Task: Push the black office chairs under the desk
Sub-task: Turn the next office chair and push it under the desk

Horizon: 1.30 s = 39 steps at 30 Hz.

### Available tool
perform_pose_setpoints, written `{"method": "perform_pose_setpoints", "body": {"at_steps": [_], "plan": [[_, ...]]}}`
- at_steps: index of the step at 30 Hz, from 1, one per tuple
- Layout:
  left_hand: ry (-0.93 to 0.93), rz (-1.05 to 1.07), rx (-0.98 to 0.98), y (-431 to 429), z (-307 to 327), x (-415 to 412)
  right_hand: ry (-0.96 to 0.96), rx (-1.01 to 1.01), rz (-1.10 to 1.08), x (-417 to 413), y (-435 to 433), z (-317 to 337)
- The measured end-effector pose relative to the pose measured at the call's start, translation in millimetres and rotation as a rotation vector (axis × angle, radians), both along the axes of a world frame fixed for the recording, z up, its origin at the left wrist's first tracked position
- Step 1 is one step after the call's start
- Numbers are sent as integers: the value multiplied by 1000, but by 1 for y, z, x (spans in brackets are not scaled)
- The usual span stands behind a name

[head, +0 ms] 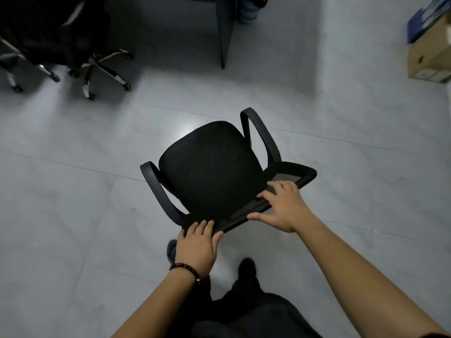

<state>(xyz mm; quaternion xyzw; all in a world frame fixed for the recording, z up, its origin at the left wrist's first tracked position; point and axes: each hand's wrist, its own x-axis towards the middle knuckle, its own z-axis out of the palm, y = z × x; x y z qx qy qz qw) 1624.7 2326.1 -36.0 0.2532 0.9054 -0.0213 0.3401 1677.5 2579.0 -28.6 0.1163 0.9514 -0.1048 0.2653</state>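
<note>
A black office chair (210,167) with looped armrests stands on the tiled floor right in front of me, its seat facing away. Both hands rest on the top edge of its mesh backrest. My left hand (196,247), with a bead bracelet on the wrist, holds the backrest's left end. My right hand (283,206) lies spread over the right part of the backrest, fingers apart. The dark desk leg (223,32) stands at the top centre, with the shadowed space under the desk to its left. Other black office chairs (61,32) with chrome wheeled bases stand at the top left.
A cardboard box (429,54) with blue printing sits on the floor at the far right. A blue basket (247,13) is behind the desk leg. My dark trousers and shoes (246,269) are just behind the chair. Open tiled floor lies between the chair and the desk.
</note>
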Motion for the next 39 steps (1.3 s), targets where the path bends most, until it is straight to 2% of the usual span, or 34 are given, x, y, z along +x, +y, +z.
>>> {"method": "perform_pose_setpoints", "body": {"at_steps": [3, 11, 21, 27, 33, 39], "plan": [[101, 145, 13, -8, -6, -33, 39, 17, 48, -54, -7, -7], [181, 81, 53, -63, -14, -187, 112, 63, 138, -221, -55, -19], [308, 34, -7, -148, -16, -437, 187, 20, -5, -412, -143, -22], [295, 101, 13, -125, -22, -540, 140, -14, -71, -503, -125, -19], [295, 12, 57, -88, -23, -639, 83, -36, -138, -583, -92, -19], [273, -5, 59, -42, -23, -725, 105, -32, -189, -652, -58, -22]]}}
